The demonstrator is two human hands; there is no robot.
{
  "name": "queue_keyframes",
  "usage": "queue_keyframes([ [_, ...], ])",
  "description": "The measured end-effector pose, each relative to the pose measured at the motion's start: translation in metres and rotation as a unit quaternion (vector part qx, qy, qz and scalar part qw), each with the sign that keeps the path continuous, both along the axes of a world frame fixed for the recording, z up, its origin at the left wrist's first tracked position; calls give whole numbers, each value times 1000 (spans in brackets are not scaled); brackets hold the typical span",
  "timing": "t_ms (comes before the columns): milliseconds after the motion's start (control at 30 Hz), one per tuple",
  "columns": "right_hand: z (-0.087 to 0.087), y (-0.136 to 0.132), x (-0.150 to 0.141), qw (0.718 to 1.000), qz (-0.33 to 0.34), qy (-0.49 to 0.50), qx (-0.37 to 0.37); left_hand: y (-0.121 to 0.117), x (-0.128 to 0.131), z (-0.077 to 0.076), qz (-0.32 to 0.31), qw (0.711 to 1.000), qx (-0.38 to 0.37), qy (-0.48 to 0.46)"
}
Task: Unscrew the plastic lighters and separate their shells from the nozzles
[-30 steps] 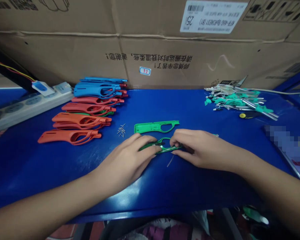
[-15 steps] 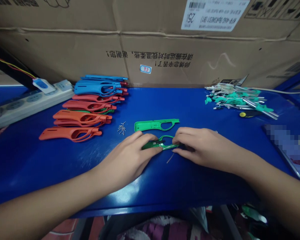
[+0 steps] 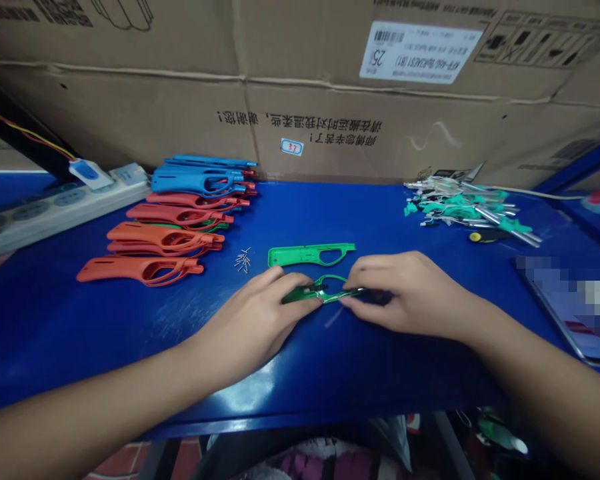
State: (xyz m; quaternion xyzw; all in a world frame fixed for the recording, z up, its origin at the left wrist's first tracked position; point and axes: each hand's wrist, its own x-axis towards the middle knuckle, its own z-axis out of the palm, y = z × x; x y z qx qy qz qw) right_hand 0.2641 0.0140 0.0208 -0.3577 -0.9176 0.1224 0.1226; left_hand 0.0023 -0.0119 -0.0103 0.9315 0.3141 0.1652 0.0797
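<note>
Between my hands lies a green lighter casing half (image 3: 334, 278) with a trigger loop and dark and pale parts inside it. My left hand (image 3: 267, 310) pinches its wide handle end, thumb and fingers closed on it. At the narrow end, my right hand (image 3: 397, 290) grips the same casing half, its fingertips hiding part of it. A thin clear strip or wire, blurred, sticks out below the right fingertips. Just beyond, a second green casing half (image 3: 300, 256) rests on the table with its hollow side up. Small screws (image 3: 243, 261) lie in a loose pile left of it.
Blue, red and orange lighter casings (image 3: 140, 269) are stacked at the left, beside a white power strip (image 3: 65, 203). Metal tubes with teal parts (image 3: 473, 208) are heaped at the back right. A phone (image 3: 570, 307) lies far right. A cardboard box (image 3: 310, 100) stands behind.
The view has tilted and shifted slightly. My right fingers have moved a little at the narrow end, and the thin strip below them has shifted. My left hand keeps its hold.
</note>
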Motion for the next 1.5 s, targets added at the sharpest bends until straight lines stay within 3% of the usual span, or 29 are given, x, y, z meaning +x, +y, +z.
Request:
queue_keyframes([
  [133, -4, 35, 27, 982, -162, 65, 72, 1, -2, -1, -1, 1000, 20, 17],
  [267, -18, 74, 70, 937, -323, -31, 133, 1, -4, -3, -3, 999, 29, 13],
  [367, -30, 89, 89, 908, -392, -72, 131, 0, -5, -4, -7, 1000, 29, -7],
  [500, -38, 93, 87, 901, -411, -69, 122, -1, -4, -4, -13, 999, 27, -33],
  [667, -33, 89, 76, 937, -348, 11, 32, -2, -2, -3, -9, 999, 9, -50],
  [733, -30, 85, 73, 944, -326, 16, 43, -3, -1, -1, -2, 999, -9, -53],
  [867, -25, 75, 65, 922, -374, -27, 98, -3, 0, 1, 21, 997, -41, -67],
  [1000, -25, 68, 53, 906, -405, -111, 54, 1, 0, -2, 29, 994, -64, -87],
  [1100, -23, 66, 48, 908, -398, -121, 54, 6, 0, -4, 32, 992, -71, -102],
  [1167, -19, 61, 44, 925, -366, -72, 71, 7, 0, -5, 36, 991, -73, -104],
  [1267, -9, 48, 36, 978, -195, 58, 36, 7, 1, -5, 31, 992, -76, -99],
  [1367, -2, 31, 23, 991, 9, 107, -74, 7, 2, -5, 26, 991, -80, -101],
  [1433, -2, 21, 14, 988, 72, 90, -107, 7, 2, -5, 27, 990, -80, -112],
  [1500, -7, 16, 9, 991, 78, 58, -91, 7, 2, -5, 28, 989, -81, -121],
])
